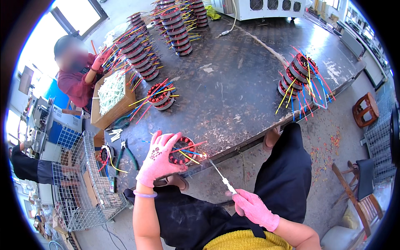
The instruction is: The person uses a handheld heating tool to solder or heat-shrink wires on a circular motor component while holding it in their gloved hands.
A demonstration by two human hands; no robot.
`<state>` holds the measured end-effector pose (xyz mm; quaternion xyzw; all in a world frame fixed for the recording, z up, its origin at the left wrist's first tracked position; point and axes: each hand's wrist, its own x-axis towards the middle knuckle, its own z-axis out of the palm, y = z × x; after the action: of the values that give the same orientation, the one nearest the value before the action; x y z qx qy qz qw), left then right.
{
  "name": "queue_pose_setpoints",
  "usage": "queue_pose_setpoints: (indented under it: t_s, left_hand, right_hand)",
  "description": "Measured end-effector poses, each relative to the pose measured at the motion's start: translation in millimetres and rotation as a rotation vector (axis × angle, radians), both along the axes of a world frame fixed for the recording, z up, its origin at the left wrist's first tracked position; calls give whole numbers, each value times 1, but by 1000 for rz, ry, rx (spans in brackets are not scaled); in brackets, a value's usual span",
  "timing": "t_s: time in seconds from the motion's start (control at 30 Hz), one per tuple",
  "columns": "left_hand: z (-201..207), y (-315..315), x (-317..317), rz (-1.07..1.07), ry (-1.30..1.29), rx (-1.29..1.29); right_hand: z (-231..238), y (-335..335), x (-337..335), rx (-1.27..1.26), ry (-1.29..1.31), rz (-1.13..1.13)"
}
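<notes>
My left hand (160,158), in a pink glove, grips the near side of a motor stator (186,144) lying at the table's front edge, its fingers and thumb spread around the rim. Red windings line the stator; red, blue and yellow lead wires stick out toward the right. An orange glow shows at the wire ends. Close to that glow is the tip of a slim rod-shaped tool (225,181) with a thin metal shaft and a white section. My right hand (255,209), also gloved in pink, is closed around its rear end, in front of the table.
Green-handled pliers (127,156) and another stator (105,155) lie at left. Stacked stators stand farther back (139,54) and at right (296,75). A carton (111,100) holds white sleeves. A co-worker (77,75) handles wires at far left. A wire cart (83,187) stands beside the table.
</notes>
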<state>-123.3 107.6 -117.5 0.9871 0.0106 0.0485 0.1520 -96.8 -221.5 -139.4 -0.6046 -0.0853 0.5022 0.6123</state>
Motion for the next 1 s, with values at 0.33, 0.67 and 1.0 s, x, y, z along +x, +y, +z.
queue_pose_setpoints:
  t_s: [0.33, 0.67, 1.0]
  left_hand:
    - [1, -1, -1, 8, 7, 5]
    - [5, 2, -1, -51, 18, -21]
    - [2, 1, 6, -130, -18, 1]
  right_hand:
    - [2, 0, 0, 7, 8, -8]
    - [-11, -6, -2, 47, 95, -48]
    - [-15, -9, -1, 59, 125, -81]
